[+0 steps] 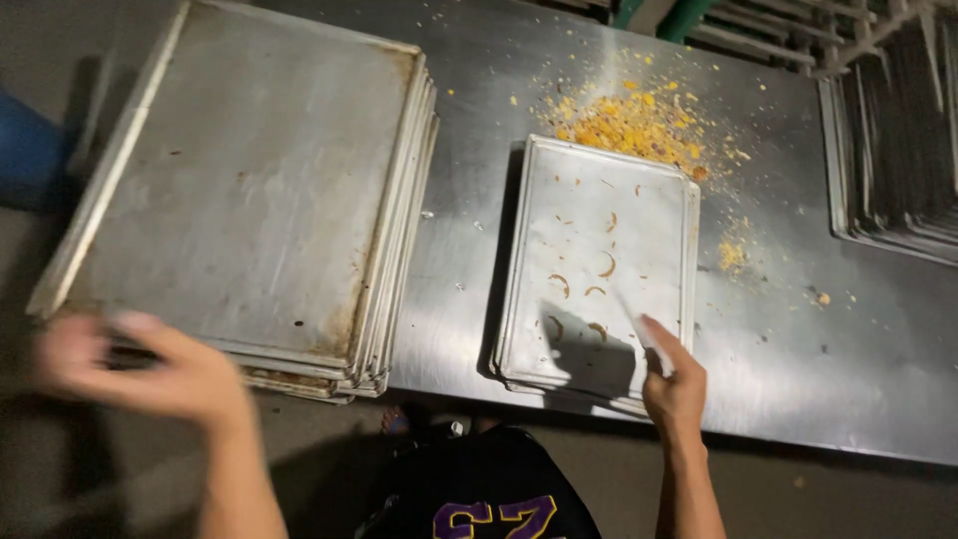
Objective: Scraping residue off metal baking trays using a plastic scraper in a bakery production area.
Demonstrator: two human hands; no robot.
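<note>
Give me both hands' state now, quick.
Left hand: blurred at the near edge of the large tray stack; grip cannot be told.
Right hand: closed on a thin scraper, over the small tray stack.

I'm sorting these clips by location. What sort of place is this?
Probably a commercial bakery or kitchen. Stacks of metal baking trays sit on a stainless steel table, with yellow crumbs scraped off beside the smaller tray stack, and a rack of more trays at the right.

A steel table (pixel 798 349) bears two tray stacks (pixel 249 190) (pixel 599 250) and orange crumbs (pixel 639 125).
</note>
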